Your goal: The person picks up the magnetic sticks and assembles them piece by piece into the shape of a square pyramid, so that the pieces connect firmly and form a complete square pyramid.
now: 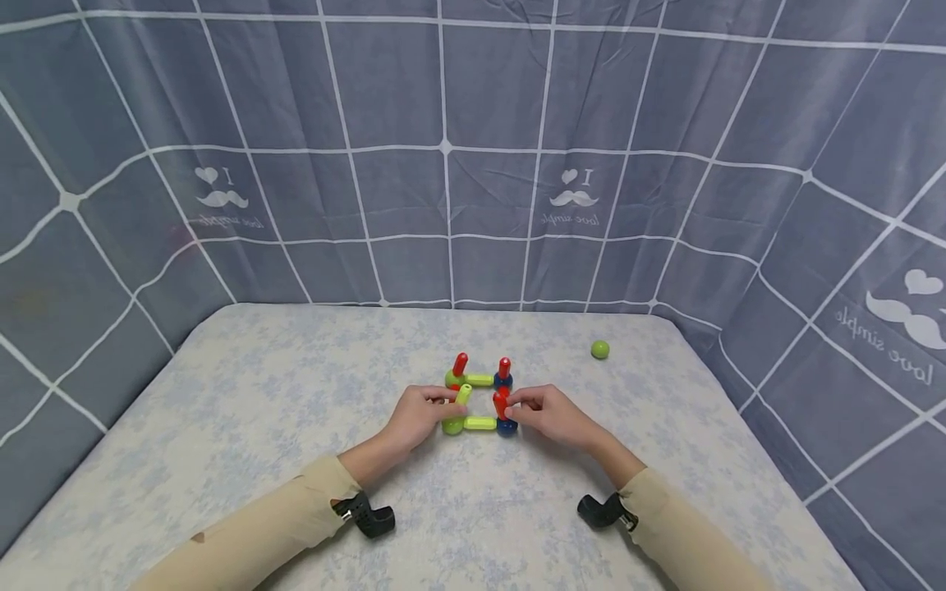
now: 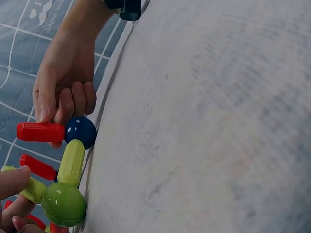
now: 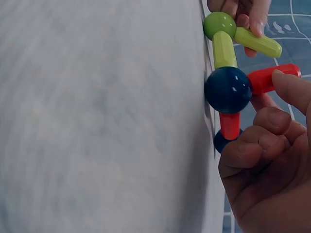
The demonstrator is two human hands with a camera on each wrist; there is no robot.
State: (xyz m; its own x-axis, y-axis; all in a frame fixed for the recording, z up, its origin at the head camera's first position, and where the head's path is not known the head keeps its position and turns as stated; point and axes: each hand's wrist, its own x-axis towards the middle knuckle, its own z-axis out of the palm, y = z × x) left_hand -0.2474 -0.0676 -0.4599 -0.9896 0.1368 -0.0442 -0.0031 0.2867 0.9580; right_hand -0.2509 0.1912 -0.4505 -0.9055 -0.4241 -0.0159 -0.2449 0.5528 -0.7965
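Observation:
A frame of toy balls and rods stands on the table. My left hand (image 1: 415,414) pinches the yellow-green rod (image 1: 465,394) rising from the front green ball (image 2: 64,204). Opposite it, my right hand (image 1: 553,415) holds the upright red rod (image 3: 262,80) on the front blue ball (image 3: 228,90) between thumb and fingers. A level yellow-green rod (image 1: 480,423) links these two balls. Behind, another green ball (image 1: 452,379) and blue ball (image 1: 503,382) are joined by a second yellow-green rod (image 1: 479,381), each bearing a red upright. Red rods running front to back are partly hidden by my fingers.
One loose green ball (image 1: 600,350) lies toward the back right of the table (image 1: 296,386), which has a pale floral cover. Blue-grey checked curtains (image 1: 399,197) enclose the back and sides. A black wrist mount (image 1: 369,517) sits at each sleeve cuff.

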